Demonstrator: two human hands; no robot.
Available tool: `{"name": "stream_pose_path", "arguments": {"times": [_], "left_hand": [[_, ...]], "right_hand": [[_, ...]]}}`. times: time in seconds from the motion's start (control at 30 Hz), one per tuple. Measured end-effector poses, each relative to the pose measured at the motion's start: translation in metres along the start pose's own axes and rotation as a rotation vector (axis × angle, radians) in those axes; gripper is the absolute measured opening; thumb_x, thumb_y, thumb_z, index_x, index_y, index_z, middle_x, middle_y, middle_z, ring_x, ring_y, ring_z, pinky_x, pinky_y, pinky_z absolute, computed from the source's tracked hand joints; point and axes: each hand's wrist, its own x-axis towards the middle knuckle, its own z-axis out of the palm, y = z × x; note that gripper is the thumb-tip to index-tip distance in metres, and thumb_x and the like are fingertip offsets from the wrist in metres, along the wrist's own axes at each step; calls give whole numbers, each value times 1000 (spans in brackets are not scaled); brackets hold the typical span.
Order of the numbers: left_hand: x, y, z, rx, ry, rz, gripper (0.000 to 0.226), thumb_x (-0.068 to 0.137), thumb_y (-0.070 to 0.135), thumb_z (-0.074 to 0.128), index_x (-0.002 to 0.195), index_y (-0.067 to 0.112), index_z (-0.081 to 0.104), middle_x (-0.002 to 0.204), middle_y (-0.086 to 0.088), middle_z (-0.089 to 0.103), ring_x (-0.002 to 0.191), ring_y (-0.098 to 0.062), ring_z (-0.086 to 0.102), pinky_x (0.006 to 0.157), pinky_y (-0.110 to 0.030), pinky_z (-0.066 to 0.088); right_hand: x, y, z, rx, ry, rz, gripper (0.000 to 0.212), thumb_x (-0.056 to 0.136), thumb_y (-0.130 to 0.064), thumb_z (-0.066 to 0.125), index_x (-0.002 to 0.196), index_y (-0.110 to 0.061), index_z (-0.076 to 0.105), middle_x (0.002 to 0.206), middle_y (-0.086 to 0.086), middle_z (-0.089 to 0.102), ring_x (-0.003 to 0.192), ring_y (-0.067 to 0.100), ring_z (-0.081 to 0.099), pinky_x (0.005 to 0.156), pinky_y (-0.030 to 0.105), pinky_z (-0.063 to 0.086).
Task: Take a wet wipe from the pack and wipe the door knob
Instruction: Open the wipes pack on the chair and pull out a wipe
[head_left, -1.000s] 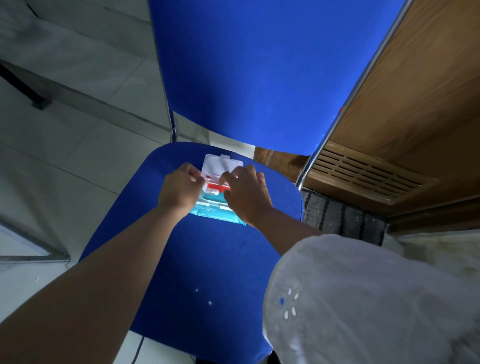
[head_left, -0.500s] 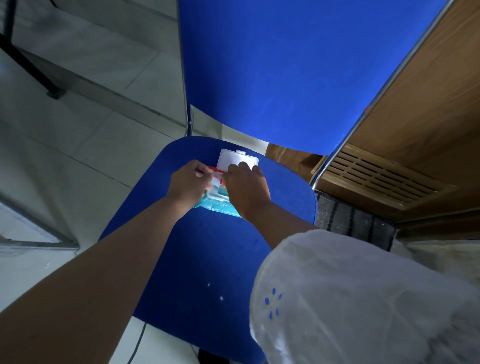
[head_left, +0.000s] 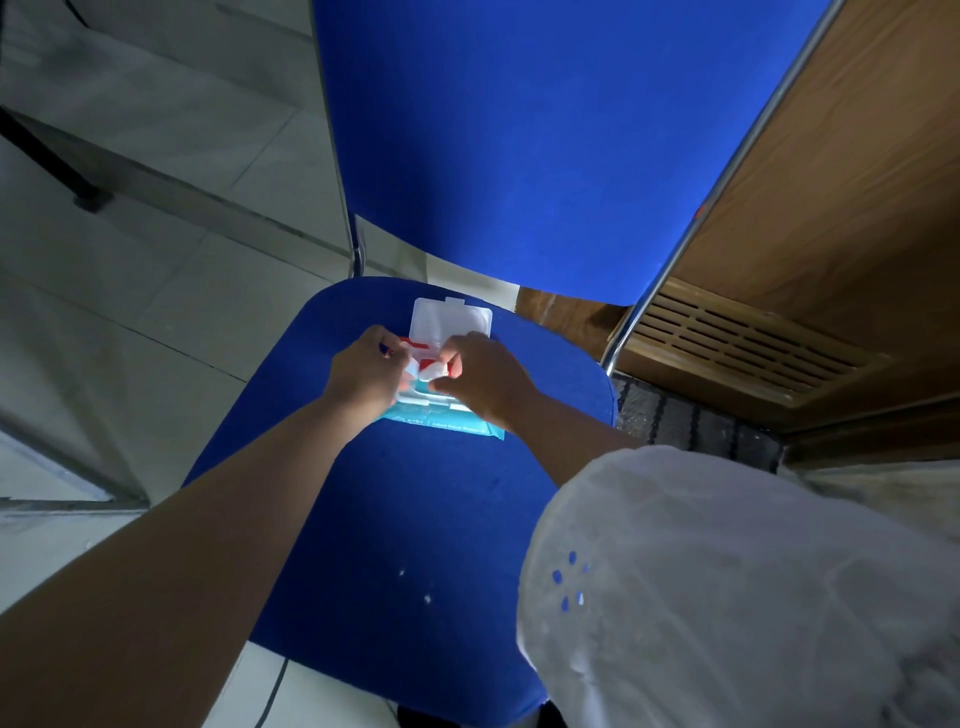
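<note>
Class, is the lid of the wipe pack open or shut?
Open: the white lid is flipped back flat on the blue chair seat, beyond both hands.

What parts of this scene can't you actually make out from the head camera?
- Door knob: nowhere in the head view.
- Opening of the wipe pack: covered by the left hand and right hand.
- Whether a wipe is pinched: fingers hide it.
- Pack print: too small to read.
- Chair legs: under the seat.

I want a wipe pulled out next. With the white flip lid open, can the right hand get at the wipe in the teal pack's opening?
Probably yes. The white flip lid is folded back, and the right hand already sits at the opening of the teal wet wipe pack, fingers pinching something white, while the left hand steadies it.
</note>
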Motion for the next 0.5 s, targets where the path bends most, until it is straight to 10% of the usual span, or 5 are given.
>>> {"name": "stream_pose_path", "arguments": {"times": [0.27, 0.5], "left_hand": [[-2, 2, -5, -3, -79, 46, 11, 94, 26, 44, 93, 16, 48, 99, -9, 65, 87, -25, 65, 77, -43, 56], [-7, 1, -3, 29, -232, 105, 37, 89, 42, 49, 114, 16, 57, 100, -2, 64, 97, -21, 62, 81, -36, 52]], "right_hand": [[8, -11, -5, 302, -13, 126, 14, 92, -14, 45, 94, -11, 59, 102, 15, 61, 86, 24, 55, 89, 38, 46], [19, 0, -28, 652, 207, 445, 11, 82, -11, 48, 71, -11, 50, 74, 14, 56, 75, 27, 55, 51, 27, 34]]}}
